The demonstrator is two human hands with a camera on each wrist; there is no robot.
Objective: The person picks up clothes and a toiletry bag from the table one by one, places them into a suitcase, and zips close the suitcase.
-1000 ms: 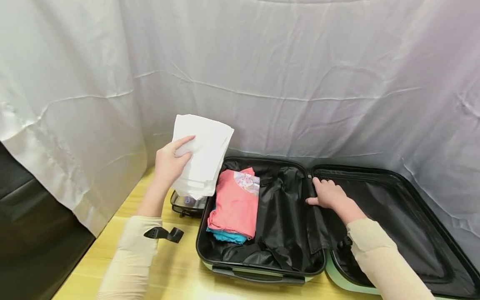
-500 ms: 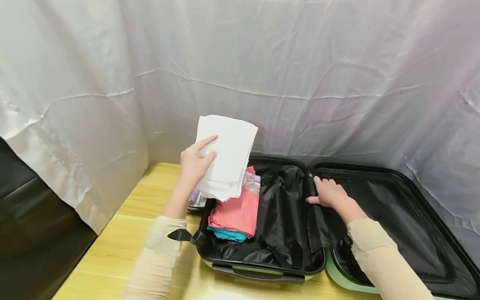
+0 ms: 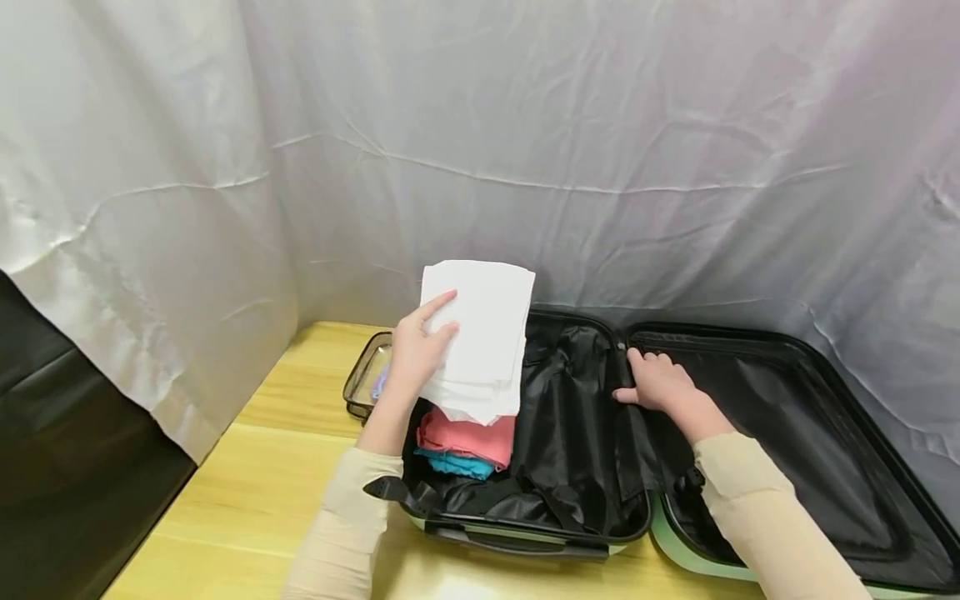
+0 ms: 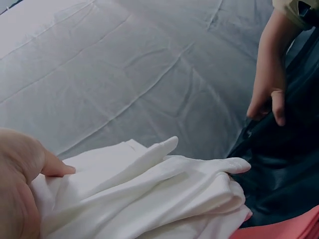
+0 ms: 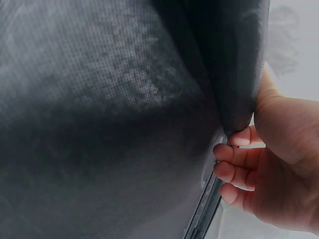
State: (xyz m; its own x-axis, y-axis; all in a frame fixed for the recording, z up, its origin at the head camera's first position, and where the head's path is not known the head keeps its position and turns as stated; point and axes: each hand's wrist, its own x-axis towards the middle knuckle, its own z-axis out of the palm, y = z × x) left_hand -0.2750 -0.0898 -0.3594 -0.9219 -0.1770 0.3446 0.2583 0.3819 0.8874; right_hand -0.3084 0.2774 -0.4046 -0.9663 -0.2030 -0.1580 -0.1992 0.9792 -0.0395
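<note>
My left hand (image 3: 416, 350) grips a folded white garment (image 3: 487, 333) by its left side, with the thumb on top. The garment hangs over the left half of an open suitcase (image 3: 577, 400). Below it, a folded coral garment (image 3: 465, 437) lies on a blue garment (image 3: 457, 464) inside the suitcase; the white one hides most of the coral. In the left wrist view, the soft layers of the white garment stand out. My right hand (image 3: 663, 379) holds the edge of the black lining flap (image 3: 637, 450) beside the hinge. Its fingertips (image 5: 227, 172) are curled at that edge in the right wrist view.
The suitcase's other half (image 3: 780, 467), black inside with a pale green shell, lies open on the right. A see-through pouch (image 3: 358, 383) with black trim stands left of the suitcase. A grey curtain (image 3: 525, 125) hangs behind the wooden table (image 3: 225, 500).
My left hand has carried the white garment rightward, then slightly down, from above the pouch to above the coral garment. The pouch shows more again. My right hand stays at the flap.
</note>
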